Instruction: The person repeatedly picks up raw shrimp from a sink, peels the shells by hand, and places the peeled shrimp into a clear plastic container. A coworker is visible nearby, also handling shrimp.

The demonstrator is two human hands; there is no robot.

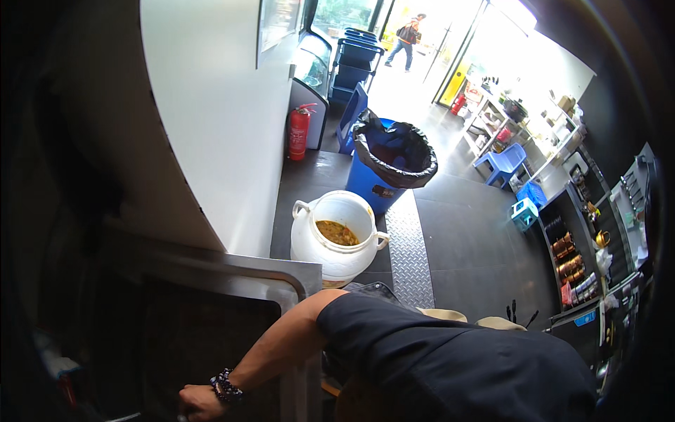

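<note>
My left hand (201, 403) is low at the left in the head view, partly cut off by the bottom edge, with a dark beaded bracelet (227, 386) on the wrist. Its fingers look curled. A small shiny bit shows under them, but I cannot tell whether they hold it. The hand is over a dark recess inside a stainless-steel rim (248, 271), perhaps a sink. My right hand is out of view. Beyond my dark sleeve, a white two-handled tub (337, 264) on the floor holds brownish, oily food waste or liquid (336, 233).
A blue bin (369, 182) with a black liner stands behind the tub. A red fire extinguisher (298, 133) stands by the white wall (216, 105). Metal tread plate (411, 253) crosses the floor. At right are a blue chair (503, 161), stools and shelving (548, 248). A person (406, 39) walks outside.
</note>
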